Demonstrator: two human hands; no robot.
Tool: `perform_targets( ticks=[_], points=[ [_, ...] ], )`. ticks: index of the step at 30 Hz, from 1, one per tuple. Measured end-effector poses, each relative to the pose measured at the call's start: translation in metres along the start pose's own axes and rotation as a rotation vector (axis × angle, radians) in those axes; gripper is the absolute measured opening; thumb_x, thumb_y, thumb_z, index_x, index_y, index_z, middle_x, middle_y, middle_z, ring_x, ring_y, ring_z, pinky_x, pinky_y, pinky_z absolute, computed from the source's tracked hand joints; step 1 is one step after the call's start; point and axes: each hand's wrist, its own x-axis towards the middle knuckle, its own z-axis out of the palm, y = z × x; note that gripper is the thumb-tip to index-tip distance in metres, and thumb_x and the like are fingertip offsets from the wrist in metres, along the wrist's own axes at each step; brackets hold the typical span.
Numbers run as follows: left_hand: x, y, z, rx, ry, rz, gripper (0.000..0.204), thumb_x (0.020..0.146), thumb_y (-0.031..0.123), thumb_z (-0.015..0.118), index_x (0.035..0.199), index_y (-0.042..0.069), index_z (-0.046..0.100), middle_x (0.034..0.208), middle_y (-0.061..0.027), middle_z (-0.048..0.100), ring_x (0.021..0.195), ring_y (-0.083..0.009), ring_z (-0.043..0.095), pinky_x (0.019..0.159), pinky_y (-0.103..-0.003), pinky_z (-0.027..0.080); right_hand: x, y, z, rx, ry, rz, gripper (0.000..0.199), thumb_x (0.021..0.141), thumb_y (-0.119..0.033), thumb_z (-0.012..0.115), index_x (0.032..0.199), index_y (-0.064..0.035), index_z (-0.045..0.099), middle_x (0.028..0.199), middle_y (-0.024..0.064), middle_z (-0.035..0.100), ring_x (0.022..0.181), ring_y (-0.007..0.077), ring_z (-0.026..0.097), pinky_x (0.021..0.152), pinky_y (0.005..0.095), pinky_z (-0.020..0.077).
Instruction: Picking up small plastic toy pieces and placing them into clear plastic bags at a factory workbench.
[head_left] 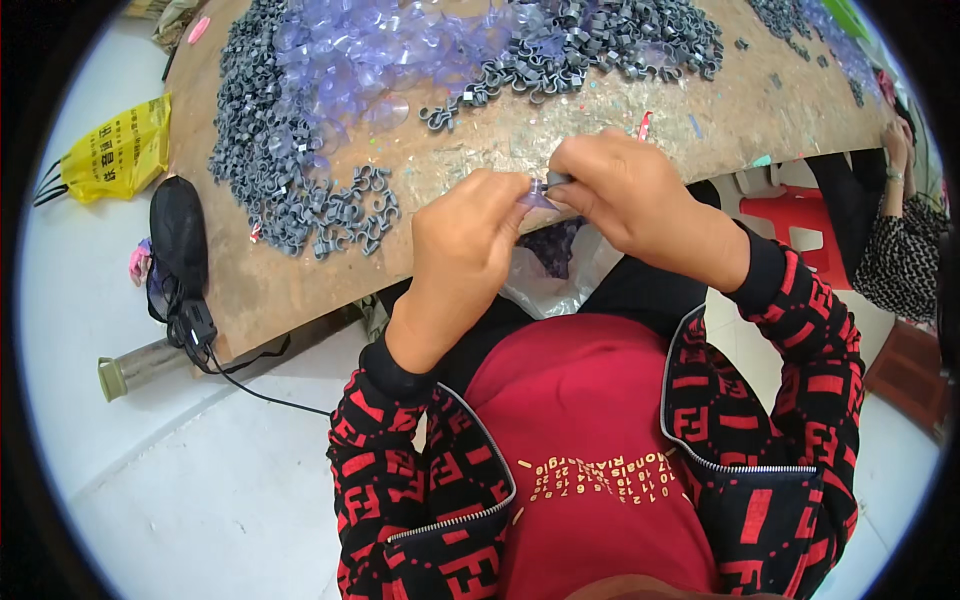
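Note:
Over the near edge of the wooden table (390, 240), both my hands come together at fingertip level. My left hand (462, 235) pinches a clear purple suction cup (537, 198) between thumb and fingers. In the pinched fingers of my right hand (632, 190) is a small grey plastic clip (557, 179), pressed against the top of the cup. My fingers hide part of both pieces. Beyond my hands lies a heap of clear purple suction cups (390, 45), with piles of grey clips to its left (262, 130) and right (610, 40).
Below my hands, a clear plastic bag (550, 290) holds dark purple pieces. A yellow bag (120, 150) and a black corded device (180, 235) hang at the table's left edge. At the right are a red stool (795, 215) and another person's patterned sleeve (900, 260).

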Motion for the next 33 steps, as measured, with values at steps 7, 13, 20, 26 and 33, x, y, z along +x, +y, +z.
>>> perform_targets(
  ticks=[7, 13, 20, 26, 33],
  points=[
    [0.005, -0.009, -0.001, 0.307, 0.03, 0.396, 0.027, 0.07, 0.003, 0.059, 0.098, 0.002, 0.06, 0.075, -0.009, 0.051, 0.066, -0.0252, 0.055, 0.058, -0.036, 0.045, -0.01, 0.013, 0.007, 1.248, -0.371, 0.727, 0.023, 0.098, -0.027, 0.051, 0.089, -0.0059, 0.053, 0.073, -0.0031, 0.051, 0.069, 0.0044, 0.048, 0.057, 0.0217, 0.038],
    [0.005, -0.023, -0.003, 0.108, 0.06, 0.321, 0.04, 0.071, -0.004, 0.063, 0.111, 0.0, 0.059, 0.091, -0.0101, 0.061, 0.081, -0.0251, 0.062, 0.067, -0.033, 0.051, -0.016, 0.005, 0.026, 1.173, -0.083, 0.651, 0.019, 0.098, -0.023, 0.052, 0.098, -0.0045, 0.055, 0.082, -0.0009, 0.055, 0.072, 0.0061, 0.051, 0.065, 0.0205, 0.0421],
    [-0.007, -0.012, 0.015, -0.667, 0.148, -0.336, 0.042, 0.082, -0.002, 0.063, 0.123, -0.003, 0.054, 0.118, -0.0106, 0.059, 0.093, -0.0135, 0.059, 0.083, -0.026, 0.049, -0.019, 0.007, 0.041, 0.723, 0.161, 0.503, 0.019, 0.093, -0.016, 0.057, 0.104, -0.0017, 0.062, 0.097, 0.0033, 0.06, 0.091, 0.0135, 0.053, 0.082, 0.0266, 0.0407],
    [-0.003, -0.022, 0.015, -0.074, 0.13, -0.009, 0.034, 0.075, -0.004, 0.064, 0.11, 0.0, 0.062, 0.1, -0.0135, 0.063, 0.081, -0.0221, 0.065, 0.071, -0.031, 0.053, -0.025, 0.015, 0.052, 0.129, 0.19, 0.321, 0.023, 0.081, -0.016, 0.065, 0.103, -0.0096, 0.066, 0.099, 0.0069, 0.06, 0.096, 0.0251, 0.053, 0.084, 0.0363, 0.0388],
    [-0.007, -0.044, 0.033, 0.018, 0.114, -0.009, 0.031, 0.078, -0.003, 0.061, 0.109, 0.001, 0.063, 0.098, -0.0116, 0.063, 0.076, -0.0171, 0.063, 0.067, -0.028, 0.051, -0.025, 0.016, 0.055, -0.055, 0.146, 0.277, 0.024, 0.078, -0.013, 0.068, 0.101, -0.0123, 0.067, 0.098, 0.0055, 0.061, 0.094, 0.0266, 0.053, 0.082, 0.0368, 0.038]
  ],
)
